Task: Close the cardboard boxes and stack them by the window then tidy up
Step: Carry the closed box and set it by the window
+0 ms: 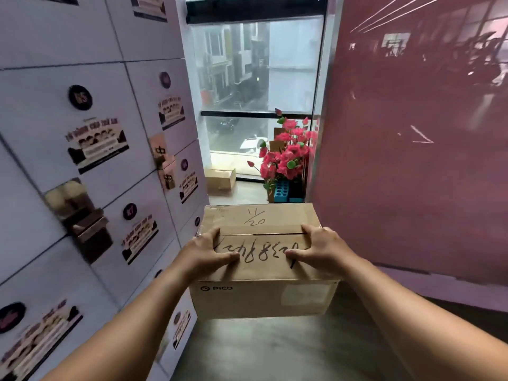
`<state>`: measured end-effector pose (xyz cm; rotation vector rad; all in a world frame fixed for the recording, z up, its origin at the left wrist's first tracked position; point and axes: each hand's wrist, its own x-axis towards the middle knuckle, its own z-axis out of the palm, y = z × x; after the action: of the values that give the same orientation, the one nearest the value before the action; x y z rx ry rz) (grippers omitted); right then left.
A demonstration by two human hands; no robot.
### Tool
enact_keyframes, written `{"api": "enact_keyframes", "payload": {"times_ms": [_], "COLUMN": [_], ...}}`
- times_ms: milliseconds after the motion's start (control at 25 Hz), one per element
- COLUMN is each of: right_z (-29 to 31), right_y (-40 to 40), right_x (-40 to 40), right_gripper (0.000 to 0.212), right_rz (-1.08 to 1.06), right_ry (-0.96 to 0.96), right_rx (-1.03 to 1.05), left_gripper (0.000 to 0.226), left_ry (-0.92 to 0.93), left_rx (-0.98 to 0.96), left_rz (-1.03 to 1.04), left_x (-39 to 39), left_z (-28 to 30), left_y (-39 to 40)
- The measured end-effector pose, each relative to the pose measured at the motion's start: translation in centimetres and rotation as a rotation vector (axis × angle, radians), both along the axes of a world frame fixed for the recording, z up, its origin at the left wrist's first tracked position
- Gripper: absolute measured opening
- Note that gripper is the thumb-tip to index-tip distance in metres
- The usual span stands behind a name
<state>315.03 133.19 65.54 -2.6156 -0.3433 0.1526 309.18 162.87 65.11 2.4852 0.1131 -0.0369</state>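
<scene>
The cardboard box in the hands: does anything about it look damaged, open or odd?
Nothing stands out much. The box is closed, its top flaps meeting at a narrow seam, with handwriting on top. The left hand and right hand press on the flaps. No tape across the seam is visible.

locker stickers (97, 148) blurred and unreadable, far box (220, 179) partly behind lockers, flower base hidden by held box (261, 259)

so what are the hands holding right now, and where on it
Both hands carry a closed cardboard box: left hand and right hand lie on its top near the left and right edges, fingers spread over the flaps.
</scene>
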Motion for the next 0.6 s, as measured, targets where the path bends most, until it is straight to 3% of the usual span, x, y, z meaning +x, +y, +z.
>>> {"api": "enact_keyframes", "payload": {"times_ms": [240, 600], "right_z": [0.5, -2.1], "right_y": [5.3, 9.0], "right_x": [17.4, 44.3], "right_gripper": [0.065, 0.073], "right_rz": [-0.054, -0.123], "right_ry": [0.027, 0.060], "right_rx": [-0.005, 0.008], "left_gripper": [0.103, 0.102], "left_ry": [0.028, 0.076], "left_rx": [0.011, 0.007], "left_rz": [-0.021, -0.037], "left_x": [18.5, 44.3], "left_z": [0.7, -0.9], "left_y": [5.3, 8.7]}}
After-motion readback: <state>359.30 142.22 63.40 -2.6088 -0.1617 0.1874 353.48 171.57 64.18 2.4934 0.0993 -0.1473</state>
